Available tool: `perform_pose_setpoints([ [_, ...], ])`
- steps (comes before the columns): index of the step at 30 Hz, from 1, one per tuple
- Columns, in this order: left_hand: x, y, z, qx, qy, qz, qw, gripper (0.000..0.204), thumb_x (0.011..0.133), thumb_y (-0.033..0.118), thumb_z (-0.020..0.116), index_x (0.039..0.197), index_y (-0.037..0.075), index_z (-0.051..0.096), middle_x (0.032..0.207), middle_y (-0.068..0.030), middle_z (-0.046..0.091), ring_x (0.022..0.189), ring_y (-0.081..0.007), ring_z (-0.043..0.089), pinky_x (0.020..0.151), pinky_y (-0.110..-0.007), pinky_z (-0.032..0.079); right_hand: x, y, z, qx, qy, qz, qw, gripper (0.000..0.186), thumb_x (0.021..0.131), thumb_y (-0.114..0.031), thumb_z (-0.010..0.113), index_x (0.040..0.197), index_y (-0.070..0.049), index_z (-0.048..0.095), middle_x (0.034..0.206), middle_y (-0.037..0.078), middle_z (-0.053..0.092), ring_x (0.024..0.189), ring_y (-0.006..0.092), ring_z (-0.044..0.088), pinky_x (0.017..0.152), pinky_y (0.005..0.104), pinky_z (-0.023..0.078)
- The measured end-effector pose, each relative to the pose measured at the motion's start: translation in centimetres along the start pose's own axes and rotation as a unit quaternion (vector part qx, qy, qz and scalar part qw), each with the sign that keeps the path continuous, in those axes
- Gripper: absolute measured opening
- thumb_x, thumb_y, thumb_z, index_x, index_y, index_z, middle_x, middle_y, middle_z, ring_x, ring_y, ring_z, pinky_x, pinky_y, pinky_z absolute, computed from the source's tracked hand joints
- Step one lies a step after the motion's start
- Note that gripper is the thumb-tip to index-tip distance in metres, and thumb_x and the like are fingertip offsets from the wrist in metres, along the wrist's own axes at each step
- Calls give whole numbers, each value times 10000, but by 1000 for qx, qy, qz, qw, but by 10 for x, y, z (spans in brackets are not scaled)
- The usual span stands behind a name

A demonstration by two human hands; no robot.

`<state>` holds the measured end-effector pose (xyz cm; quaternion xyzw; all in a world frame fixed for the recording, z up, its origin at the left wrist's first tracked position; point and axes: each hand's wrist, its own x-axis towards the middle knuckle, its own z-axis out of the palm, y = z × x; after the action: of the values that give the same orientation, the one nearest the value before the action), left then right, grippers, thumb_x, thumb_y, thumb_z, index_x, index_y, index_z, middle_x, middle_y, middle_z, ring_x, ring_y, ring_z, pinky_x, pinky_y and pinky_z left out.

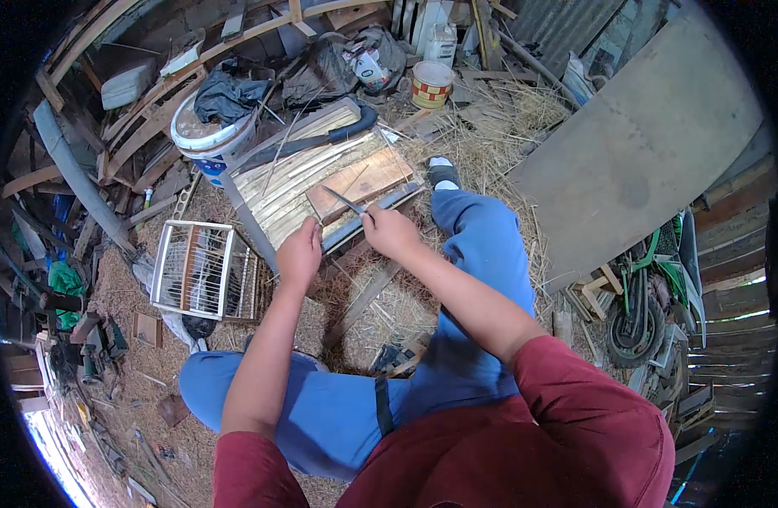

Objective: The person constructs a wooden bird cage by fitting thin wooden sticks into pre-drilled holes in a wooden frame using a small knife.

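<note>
My right hand [391, 234] is closed round a knife [344, 201], its dark narrow blade pointing up and to the left over a reddish-brown wooden board [364, 182]. My left hand [299, 256] is at the near edge of the work surface, just left of the board, its fingers closed. What it pinches, if anything, is too thin or hidden to make out. Board and knife are over a low bench topped with pale wooden slats [279, 199]. Farther back on the slats lies a machete [308, 146] with a curved black handle, touched by neither hand.
A white bucket [204, 140] with a black bag on it stands behind the bench's left side. Nearer is a white-framed wire cage [198, 269]. A red-and-yellow tub [431, 85] stands behind. At right lean a large flat panel [634, 144] and a wheel [635, 332]. Straw and shavings litter the floor.
</note>
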<state>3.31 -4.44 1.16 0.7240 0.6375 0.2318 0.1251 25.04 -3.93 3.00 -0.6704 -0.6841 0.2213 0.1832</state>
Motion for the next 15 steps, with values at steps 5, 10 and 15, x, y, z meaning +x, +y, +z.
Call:
perform_pose_setpoints([
  [5, 2, -3, 1, -4, -6, 0, 1000, 167, 1059, 306, 518, 1047, 160, 599, 802, -201, 701, 770, -442, 689, 653, -573, 509, -5, -8, 9, 10, 3, -23, 1000, 355, 1026, -350, 518, 1009, -38, 685, 899, 250, 731, 873, 458, 714, 791, 577, 568],
  [10, 3, -1, 1, -4, -11, -4, 1000, 190, 1062, 316, 515, 1043, 155, 613, 794, -204, 701, 757, -442, 686, 651, -568, 507, -8, -12, 15, 3, 4, -47, 999, 339, 1024, -352, 527, 1004, -50, 679, 866, 238, 730, 837, 449, 717, 760, 582, 566],
  [15, 2, -6, 4, -11, 4, 1, 1000, 206, 1063, 327, 514, 1058, 162, 638, 786, -202, 700, 743, -441, 685, 645, -565, 507, -7, -15, 17, -14, -17, -82, 996, 317, 1017, -355, 539, 1014, -63, 664, 824, 224, 726, 784, 438, 720, 716, 572, 571],
])
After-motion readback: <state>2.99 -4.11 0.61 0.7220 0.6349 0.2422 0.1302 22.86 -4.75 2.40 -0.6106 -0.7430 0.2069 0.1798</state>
